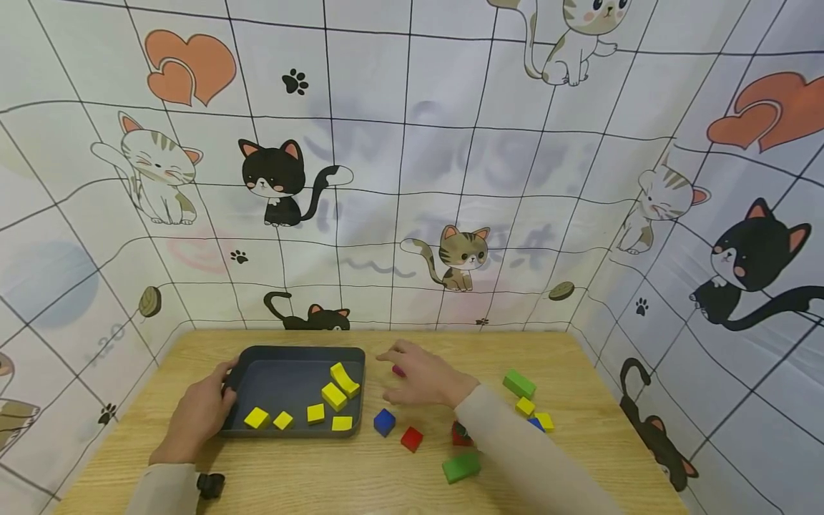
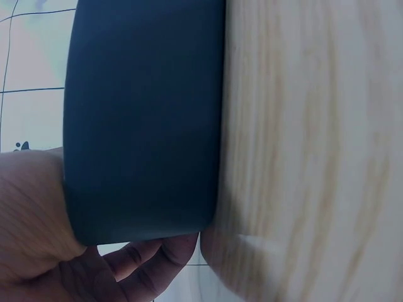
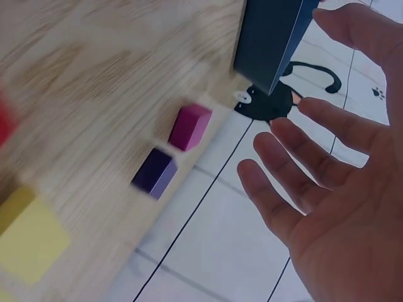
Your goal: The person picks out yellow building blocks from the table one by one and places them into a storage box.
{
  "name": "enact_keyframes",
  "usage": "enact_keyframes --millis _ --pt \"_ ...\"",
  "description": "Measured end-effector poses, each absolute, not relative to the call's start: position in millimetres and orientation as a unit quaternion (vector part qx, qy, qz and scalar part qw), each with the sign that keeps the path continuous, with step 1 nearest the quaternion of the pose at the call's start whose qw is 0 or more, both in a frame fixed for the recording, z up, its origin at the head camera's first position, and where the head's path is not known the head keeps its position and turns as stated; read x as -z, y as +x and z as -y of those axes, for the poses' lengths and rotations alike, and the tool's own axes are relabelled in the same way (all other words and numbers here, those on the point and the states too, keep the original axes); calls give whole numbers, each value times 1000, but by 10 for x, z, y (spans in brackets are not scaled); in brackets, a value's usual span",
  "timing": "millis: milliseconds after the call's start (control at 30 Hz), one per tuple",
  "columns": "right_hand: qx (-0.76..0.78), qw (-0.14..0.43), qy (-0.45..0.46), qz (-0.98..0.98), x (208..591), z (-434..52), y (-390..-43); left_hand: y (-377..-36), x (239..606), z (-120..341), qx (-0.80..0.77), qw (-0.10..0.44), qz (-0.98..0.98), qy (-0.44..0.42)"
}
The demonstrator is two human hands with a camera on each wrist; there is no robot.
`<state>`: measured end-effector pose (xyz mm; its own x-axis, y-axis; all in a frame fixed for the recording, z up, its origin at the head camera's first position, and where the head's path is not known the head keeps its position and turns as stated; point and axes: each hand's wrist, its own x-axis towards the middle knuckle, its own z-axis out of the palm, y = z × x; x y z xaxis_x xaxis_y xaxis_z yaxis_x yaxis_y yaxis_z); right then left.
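Note:
My left hand (image 1: 198, 409) grips the left rim of a dark grey tray (image 1: 277, 379), whose outer wall (image 2: 145, 126) fills much of the left wrist view. Inside the tray lie several yellow blocks (image 1: 334, 395), mostly toward its right and front. Over the table just right of the tray hovers my right hand (image 1: 421, 375), its fingers spread and holding nothing. A magenta block (image 3: 190, 129) sits below it, partly hidden in the head view. Beside that block, in the right wrist view, is a dark purple block (image 3: 154, 173).
A blue block (image 1: 384, 423) and a red block (image 1: 412, 439) lie right of the tray. Nearer me is a green block (image 1: 461, 467). Another green block (image 1: 519, 384) stands at the right, with yellow and blue blocks beside it. A cat-patterned cloth (image 1: 399, 164) surrounds the wooden table (image 1: 290, 479).

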<state>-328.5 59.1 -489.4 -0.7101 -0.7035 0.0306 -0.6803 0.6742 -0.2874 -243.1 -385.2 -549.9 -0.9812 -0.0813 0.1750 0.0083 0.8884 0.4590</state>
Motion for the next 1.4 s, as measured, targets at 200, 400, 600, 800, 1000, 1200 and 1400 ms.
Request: enact_keyframes --millis 200,400,600,800,1000,1200,1400 --pt "142 42 -352 -924 4900 -903 -3217 -2435 5503 3855 238 98 966 17" --pt "152 57 -318 -934 4960 -1210 -3160 -2433 5495 3850 237 97 966 18" --pt "160 58 -301 -938 5011 -1465 -3112 -2438 5492 3851 232 103 967 11" --pt "161 66 -283 -943 5073 -1629 -3105 -2435 5501 3861 232 98 968 13" --pt "164 73 -269 -946 5132 -1714 -3114 -2436 5497 3855 228 101 968 11" --pt "179 96 -263 -943 5153 -1734 -3104 -2434 5498 3848 230 101 968 12" --pt "185 105 -269 -939 5158 -1730 -3110 -2429 5496 3850 230 103 968 15"
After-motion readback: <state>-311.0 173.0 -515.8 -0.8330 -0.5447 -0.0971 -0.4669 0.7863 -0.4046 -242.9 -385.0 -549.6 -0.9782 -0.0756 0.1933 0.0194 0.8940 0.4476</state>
